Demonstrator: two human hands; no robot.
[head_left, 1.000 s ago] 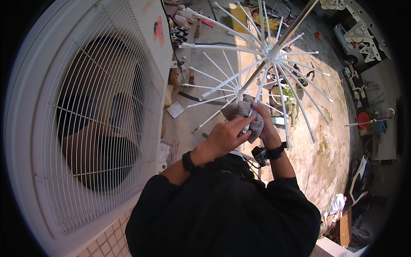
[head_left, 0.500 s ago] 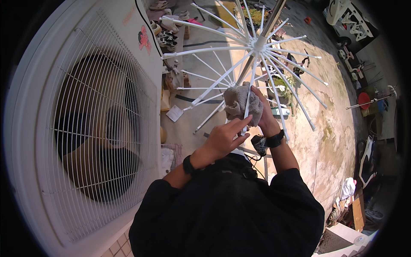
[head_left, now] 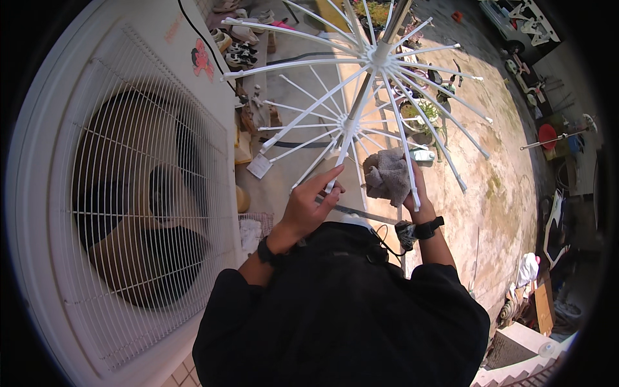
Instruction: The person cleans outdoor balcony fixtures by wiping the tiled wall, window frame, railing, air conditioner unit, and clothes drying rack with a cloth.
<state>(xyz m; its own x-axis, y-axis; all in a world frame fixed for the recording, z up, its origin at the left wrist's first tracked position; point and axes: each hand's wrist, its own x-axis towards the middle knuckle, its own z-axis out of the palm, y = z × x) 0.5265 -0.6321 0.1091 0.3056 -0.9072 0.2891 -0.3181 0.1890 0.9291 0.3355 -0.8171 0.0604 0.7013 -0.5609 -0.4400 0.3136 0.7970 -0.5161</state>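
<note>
A drying rack with white arms radiating from a metal pole fills the upper middle, and a second ring of arms sits lower on the pole. My left hand is closed at the tip of one near arm, with thumb and fingers around it. In my right hand is a bunched grey cloth, held beside the adjacent arm. That arm crosses in front of the right hand and partly hides its fingers. Both wrists wear dark bands.
A large outdoor fan unit with a wire grille stands close on my left. Shoes line the wall beyond it. Potted plants and a pale green bottle are beneath the rack. A red basin lies far right.
The cloth has come off the near arm and moved right with my right hand to the adjacent arm. My left hand has shifted left with the near arm. The view has shifted slightly.
</note>
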